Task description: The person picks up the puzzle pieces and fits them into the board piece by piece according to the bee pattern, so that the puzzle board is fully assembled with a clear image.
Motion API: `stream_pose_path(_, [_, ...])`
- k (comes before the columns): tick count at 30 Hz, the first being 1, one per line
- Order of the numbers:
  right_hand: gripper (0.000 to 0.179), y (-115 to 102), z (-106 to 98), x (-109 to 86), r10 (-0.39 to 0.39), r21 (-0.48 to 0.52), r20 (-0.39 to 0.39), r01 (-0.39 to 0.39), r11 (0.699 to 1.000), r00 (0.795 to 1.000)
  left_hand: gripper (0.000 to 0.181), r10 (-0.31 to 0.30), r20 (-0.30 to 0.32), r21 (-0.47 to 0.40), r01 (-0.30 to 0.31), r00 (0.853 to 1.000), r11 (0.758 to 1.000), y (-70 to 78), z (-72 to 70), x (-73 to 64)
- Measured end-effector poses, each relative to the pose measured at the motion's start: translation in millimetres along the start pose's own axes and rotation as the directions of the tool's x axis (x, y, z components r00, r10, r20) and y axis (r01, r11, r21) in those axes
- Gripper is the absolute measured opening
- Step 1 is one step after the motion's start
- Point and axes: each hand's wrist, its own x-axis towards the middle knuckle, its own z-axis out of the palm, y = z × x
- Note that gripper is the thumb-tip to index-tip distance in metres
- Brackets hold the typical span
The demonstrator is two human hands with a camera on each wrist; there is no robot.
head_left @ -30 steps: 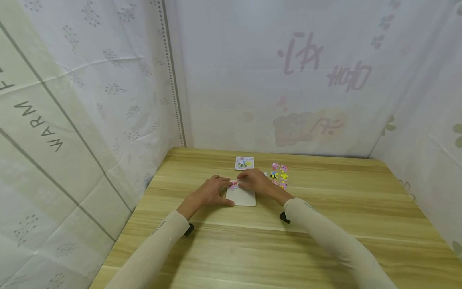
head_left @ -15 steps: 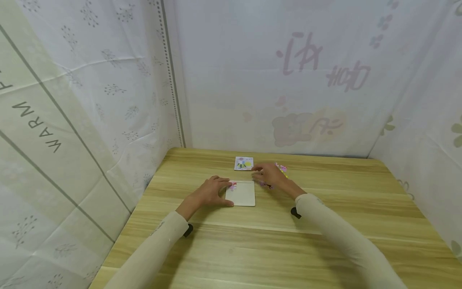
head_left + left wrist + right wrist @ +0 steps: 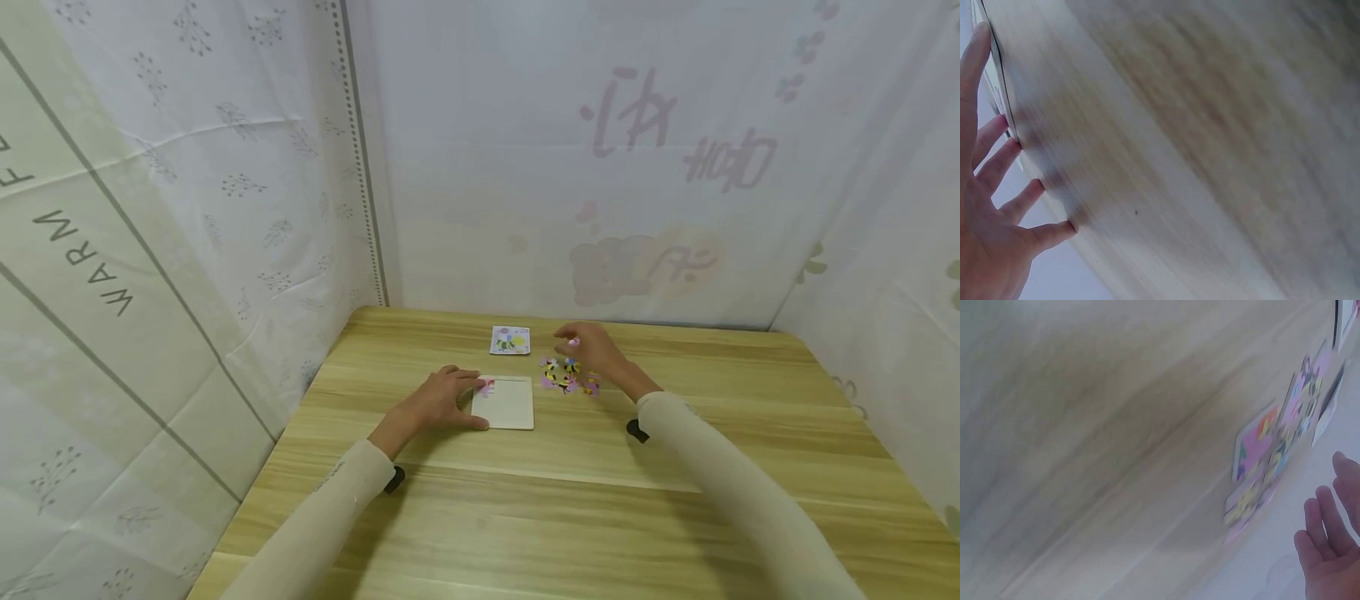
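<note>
At the far left, a patterned curtain point(image 3: 255, 167) is hung beside the left edge of the wooden table point(image 3: 480, 508). The left hand point(image 3: 438, 400) is spread, its fingers fairly straight and not curled round anything; it is rested at the left side of a pale, nearly square board point(image 3: 510, 408). The thumb is laid at the board's near left corner, and a fingertip is placed by the pink piece point(image 3: 487, 388) in its far left corner.

The board is set left of the middle of the table, with most of its surface bare. Behind it, nearer the table's far edge, a picture card point(image 3: 510, 341) is laid flat, apart from the board.

To the right of both, loose puzzle pieces point(image 3: 592, 386) are scattered, the group stretched more from side to side than toward the far edge. The right hand point(image 3: 596, 348) is held at the group's far side, so most pieces are found nearward of it, and the board nearward and to its left. The pieces are closer to the right hand than to the left. A pink patch point(image 3: 573, 342) is seen at its fingertips; whether it is pinched or merely seen past them cannot be told.
</note>
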Motion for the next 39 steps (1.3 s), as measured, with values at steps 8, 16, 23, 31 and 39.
stream_pose_path(8, [0.037, 10, -11, -2.3, 0.116, -0.028, 0.02, -0.115, 0.993, 0.993, 0.087, 0.002, -0.004, -0.006, -0.002, 1.0, 1.0, 1.7, -1.7, -1.7])
stream_pose_path(16, [0.039, 25, -14, -1.4, 0.102, -0.09, 0.051, -0.097, 0.991, 0.993, 0.087, 0.003, -0.002, 0.012, -0.003, 1.0, 1.0, 1.9, -1.7, -1.6])
stream_pose_path(23, [0.036, 32, -9, 2.8, 0.103, -0.122, 0.115, -0.089, 0.989, 0.988, 0.087, 0.004, 0.002, 0.001, -0.004, 1.0, 1.0, 1.7, -2.7, -1.6])
stream_pose_path(31, [0.029, 29, -9, 1.0, 0.08, -0.091, 0.107, -0.07, 0.993, 0.991, 0.088, -0.004, 0.003, 0.015, 0.004, 1.0, 1.0, 2.0, -2.3, -0.7])
stream_pose_path(39, [0.027, 28, -7, -1.7, 0.022, -0.086, 0.078, -0.015, 0.996, 0.997, 0.087, -0.005, 0.007, -0.002, 0.005, 1.0, 1.0, 3.6, -3.5, -2.7])
